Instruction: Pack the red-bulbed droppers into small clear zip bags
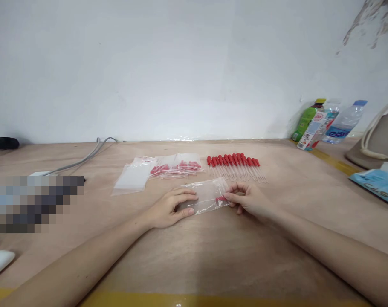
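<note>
A clear plastic zip bag [209, 190] lies on the table in front of me. My left hand [171, 207] rests on the bag's left part, thumb and fingers apart and laid flat. At the other end, my right hand [245, 198] pinches the bag's right edge between thumb and fingers. Beside that thumb shows the red bulb [220, 198] of a dropper, seemingly inside the bag; its stem is hard to make out. Behind the right hand, several red-bulbed droppers [235, 164] lie in a row, their clear stems towards me.
Flat clear bags [131, 177] lie left of filled bags [178, 165] holding red-bulbed droppers. Bottles [341, 123] stand at the back right, near a blue packet [377, 185]. A grey cable [85, 157] and a white mouse-like object [0, 262] are at left.
</note>
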Available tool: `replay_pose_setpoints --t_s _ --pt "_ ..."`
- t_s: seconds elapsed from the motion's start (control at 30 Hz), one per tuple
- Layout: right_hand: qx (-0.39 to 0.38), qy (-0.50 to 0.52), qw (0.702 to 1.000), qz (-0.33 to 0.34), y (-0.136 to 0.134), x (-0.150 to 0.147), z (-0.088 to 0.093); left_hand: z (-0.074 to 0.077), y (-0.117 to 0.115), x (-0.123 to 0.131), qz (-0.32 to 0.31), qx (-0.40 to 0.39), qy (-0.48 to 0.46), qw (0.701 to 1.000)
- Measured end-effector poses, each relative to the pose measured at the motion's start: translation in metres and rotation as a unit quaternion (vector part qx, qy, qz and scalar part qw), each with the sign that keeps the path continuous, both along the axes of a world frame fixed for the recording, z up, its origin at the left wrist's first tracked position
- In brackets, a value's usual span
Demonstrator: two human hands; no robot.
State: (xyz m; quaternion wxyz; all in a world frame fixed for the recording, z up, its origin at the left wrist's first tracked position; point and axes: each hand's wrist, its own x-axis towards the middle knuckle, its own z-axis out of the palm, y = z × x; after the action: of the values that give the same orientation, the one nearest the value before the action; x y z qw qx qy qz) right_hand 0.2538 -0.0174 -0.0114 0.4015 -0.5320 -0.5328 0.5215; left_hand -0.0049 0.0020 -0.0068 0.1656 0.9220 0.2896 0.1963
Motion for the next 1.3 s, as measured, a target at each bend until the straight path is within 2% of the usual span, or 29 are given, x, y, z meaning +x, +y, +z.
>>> replay_pose_setpoints --t_s 0.07,0.27,0.37,0.4,0.47,0.57,0.7,0.83,0.97,1.13,1.3 --pt "-0.016 0.011 1.000 -0.006 0.000 0.001 0.001 0.000 0.000 0.000 -0.004 -0.004 -0.003 1.000" --pt "-0.030 0.022 0.998 0.045 0.002 0.003 0.002 0.000 0.001 0.000 -0.016 0.002 -0.013 1.000" --pt "-0.048 -0.018 0.998 0.026 0.008 0.007 0.001 -0.002 0.002 0.000 -0.022 0.006 -0.018 1.000" --pt "-0.028 -0.047 0.998 0.005 0.011 0.009 0.001 -0.002 0.002 0.000 -0.025 0.007 -0.020 0.999" --pt "0.061 -0.127 0.989 -0.042 0.022 0.014 0.003 -0.003 0.004 0.000 -0.033 0.010 -0.023 0.999" --pt "0.205 -0.260 0.940 -0.082 0.043 0.018 0.010 -0.003 0.006 0.000 -0.039 0.004 -0.016 0.999" --pt "0.262 -0.361 0.890 -0.093 0.073 0.007 0.019 -0.001 0.008 -0.002 -0.047 -0.015 0.006 0.999" --pt "0.213 -0.448 0.865 -0.080 0.099 -0.018 0.020 0.002 0.008 -0.003 -0.059 -0.019 0.023 0.998" --pt "0.145 -0.497 0.849 -0.104 0.117 -0.035 0.015 0.003 0.007 -0.002 -0.062 -0.021 0.021 0.998" --pt "0.130 -0.490 0.854 -0.117 0.129 -0.040 0.011 0.002 0.007 -0.002 -0.068 -0.028 0.014 0.997" --pt "0.135 -0.458 0.873 -0.100 0.123 -0.031 0.022 0.002 0.007 -0.002 -0.064 -0.026 0.019 0.997"
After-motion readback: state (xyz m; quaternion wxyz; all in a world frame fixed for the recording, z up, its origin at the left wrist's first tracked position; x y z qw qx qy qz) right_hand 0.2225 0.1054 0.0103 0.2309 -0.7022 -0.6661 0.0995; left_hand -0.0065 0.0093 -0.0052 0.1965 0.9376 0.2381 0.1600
